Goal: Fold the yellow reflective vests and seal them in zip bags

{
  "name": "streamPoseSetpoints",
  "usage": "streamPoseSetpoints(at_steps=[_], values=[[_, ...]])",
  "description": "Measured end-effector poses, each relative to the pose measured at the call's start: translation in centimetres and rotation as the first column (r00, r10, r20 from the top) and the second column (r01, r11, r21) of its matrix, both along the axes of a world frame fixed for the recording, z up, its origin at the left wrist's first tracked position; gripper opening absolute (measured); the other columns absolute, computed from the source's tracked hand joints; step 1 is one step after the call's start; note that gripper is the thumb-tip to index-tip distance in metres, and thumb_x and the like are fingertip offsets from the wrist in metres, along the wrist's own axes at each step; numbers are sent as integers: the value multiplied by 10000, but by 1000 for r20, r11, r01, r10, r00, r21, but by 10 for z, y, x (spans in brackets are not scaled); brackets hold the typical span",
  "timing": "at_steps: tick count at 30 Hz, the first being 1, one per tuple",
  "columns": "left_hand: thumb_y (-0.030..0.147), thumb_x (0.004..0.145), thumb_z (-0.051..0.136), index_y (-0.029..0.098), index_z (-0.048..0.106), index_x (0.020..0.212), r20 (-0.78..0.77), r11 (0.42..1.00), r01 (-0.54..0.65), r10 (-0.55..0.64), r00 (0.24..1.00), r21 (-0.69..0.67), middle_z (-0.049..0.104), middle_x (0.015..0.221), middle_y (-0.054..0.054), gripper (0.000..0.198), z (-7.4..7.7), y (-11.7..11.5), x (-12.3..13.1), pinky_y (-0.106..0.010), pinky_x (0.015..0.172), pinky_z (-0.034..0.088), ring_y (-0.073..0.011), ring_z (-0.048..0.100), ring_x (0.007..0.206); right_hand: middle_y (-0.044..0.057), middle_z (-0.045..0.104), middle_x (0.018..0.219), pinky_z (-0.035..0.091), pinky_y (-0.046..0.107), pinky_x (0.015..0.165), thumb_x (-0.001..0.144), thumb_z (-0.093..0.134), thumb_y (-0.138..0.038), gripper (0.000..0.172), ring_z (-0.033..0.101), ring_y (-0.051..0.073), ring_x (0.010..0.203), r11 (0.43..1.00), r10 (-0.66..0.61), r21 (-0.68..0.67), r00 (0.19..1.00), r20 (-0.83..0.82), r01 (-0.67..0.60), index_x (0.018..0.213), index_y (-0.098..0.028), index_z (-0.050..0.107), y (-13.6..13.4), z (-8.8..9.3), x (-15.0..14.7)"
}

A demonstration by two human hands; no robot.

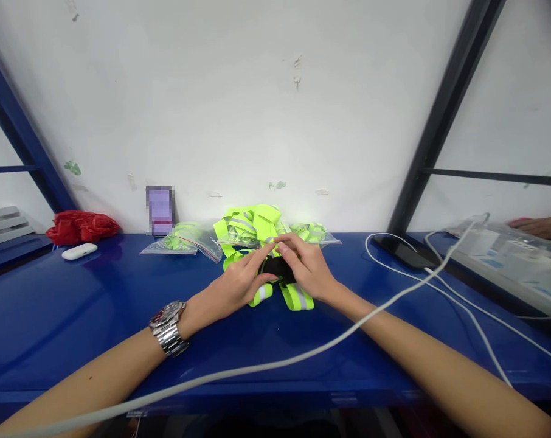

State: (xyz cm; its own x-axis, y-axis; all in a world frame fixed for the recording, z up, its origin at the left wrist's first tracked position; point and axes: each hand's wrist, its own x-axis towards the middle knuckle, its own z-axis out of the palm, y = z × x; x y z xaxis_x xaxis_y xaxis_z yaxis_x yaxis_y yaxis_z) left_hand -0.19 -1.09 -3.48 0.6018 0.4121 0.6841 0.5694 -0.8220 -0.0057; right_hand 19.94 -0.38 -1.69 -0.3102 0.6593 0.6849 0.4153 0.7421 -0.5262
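Both hands meet over a neon-yellow reflective strap (298,297) with grey stripes and a black section (279,267). My left hand (242,281), with a metal watch on its wrist, closes on the black section from the left, thumb below it. From the other side my right hand (311,266) grips the same piece, its fingertips touching those of the left. My fingers hide part of the black section. Just behind the hands lies a loose heap of similar yellow straps (257,222).
Clear zip bags holding yellow straps (184,237) (311,231) flank the heap. A red plastic bag (81,228), white earphone case (79,251) and upright screen (161,210) stand left. At right are a phone (404,252), white cables (275,365) and another person's hand (540,227).
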Motion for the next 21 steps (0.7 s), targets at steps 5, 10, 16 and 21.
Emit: streamPoseSetpoints(at_steps=[5,10,16,21], values=[[327,953,521,206,254,1476,47,999,-41,42,998,-34,558,1347,-148,599,3,3,-5,-368,931,535,-248,611,1153,41,687,714,460,329,687,888,500,-212,132,608,177,640,845,-84,527,996,-39,92,830,-192,617,-7,11,5],[358,925,558,188,359,1402,162,984,-75,101,982,-159,649,1195,-131,544,17,-1,-6,-317,766,547,-173,663,818,29,656,659,459,311,650,837,522,-183,91,560,158,596,752,195,591,956,220,-290,796,-184,602,-34,15,-6],[445,818,676,200,547,1227,378,942,-50,182,908,-332,681,987,-71,494,32,-5,-4,-230,539,458,-94,547,554,53,649,665,379,296,569,904,457,-249,250,558,159,573,898,-4,346,782,623,-272,741,-155,622,-39,5,-17],[449,787,699,202,629,1102,468,924,9,186,864,-383,672,931,-47,407,30,-1,-4,-221,523,424,-100,545,571,120,694,750,359,315,588,920,442,-322,302,623,209,632,971,-207,232,705,679,61,803,-136,649,-34,4,-16]])
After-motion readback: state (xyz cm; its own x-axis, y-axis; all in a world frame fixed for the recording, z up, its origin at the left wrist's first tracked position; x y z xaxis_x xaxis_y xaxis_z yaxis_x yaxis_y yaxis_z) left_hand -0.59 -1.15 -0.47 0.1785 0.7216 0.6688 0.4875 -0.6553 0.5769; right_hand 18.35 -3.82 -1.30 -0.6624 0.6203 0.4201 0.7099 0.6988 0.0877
